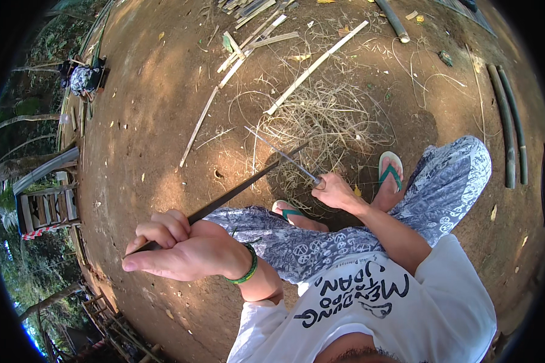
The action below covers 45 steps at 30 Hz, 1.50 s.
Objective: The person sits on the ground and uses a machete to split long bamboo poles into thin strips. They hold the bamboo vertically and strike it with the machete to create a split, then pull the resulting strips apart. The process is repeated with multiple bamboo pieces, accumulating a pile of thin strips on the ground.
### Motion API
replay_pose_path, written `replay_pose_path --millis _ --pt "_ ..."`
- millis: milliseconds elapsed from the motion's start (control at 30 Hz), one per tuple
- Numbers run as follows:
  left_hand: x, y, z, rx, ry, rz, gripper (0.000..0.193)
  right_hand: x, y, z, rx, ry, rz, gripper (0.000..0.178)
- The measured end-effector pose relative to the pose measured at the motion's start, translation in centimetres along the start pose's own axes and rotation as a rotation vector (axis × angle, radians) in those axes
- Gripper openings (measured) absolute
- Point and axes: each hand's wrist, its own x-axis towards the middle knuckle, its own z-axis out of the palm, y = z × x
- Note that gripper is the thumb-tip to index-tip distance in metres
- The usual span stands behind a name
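My left hand [191, 245], with a green cord bracelet at its wrist, is closed around one end of a long dark bamboo strip [239, 192]. The strip slants away to the upper right and narrows toward its far end. In my right hand [338, 192] is the handle of a knife [301, 169] with a slim blade that points up and to the left. Blade and strip cross near the strip's far end; whether they touch I cannot tell. Beneath them on the ground lies a heap of pale curled shavings [327, 118].
My sandalled feet [390, 172] are beside the shavings. Pale split strips [318, 66] lie beyond, with more pieces [248, 12] at the far edge. Dark bamboo poles [505, 127] rest at the right. A person [86, 80] is at the far left, near a wooden structure [48, 199].
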Motion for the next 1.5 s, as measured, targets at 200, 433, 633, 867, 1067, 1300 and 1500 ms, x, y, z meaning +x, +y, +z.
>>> replay_pose_path --millis 200,433,633,867,1067,1300,1500 --pt "0.0 -0.2 -0.2 -0.008 -0.055 -0.022 0.043 1.0 2.2 -0.9 -0.011 0.043 0.061 0.022" --pt "-0.3 0.0 -0.6 -0.002 -0.086 -0.012 0.044 1.3 3.2 -0.4 -0.025 0.036 0.055 0.022" --pt "0.3 -0.2 -1.1 -0.038 -0.109 -0.049 0.044 2.7 4.7 -1.2 -0.035 -0.031 0.215 0.027" --pt "0.2 -0.4 -1.5 -0.078 -0.180 -0.054 0.045 4.1 7.2 -0.7 -0.113 0.035 0.013 0.027" --pt "0.1 -0.2 -1.1 -0.177 -0.302 -0.098 0.045 5.6 11.4 -0.7 -0.113 0.130 0.226 0.026" --pt "0.4 -0.7 -1.5 -0.170 -0.272 -0.070 0.045 4.4 7.9 -0.2 0.032 -0.008 0.028 0.024" --pt "0.7 -0.8 -1.4 -0.157 -0.269 -0.081 0.044 6.2 9.5 -0.6 -0.075 0.015 0.194 0.027"
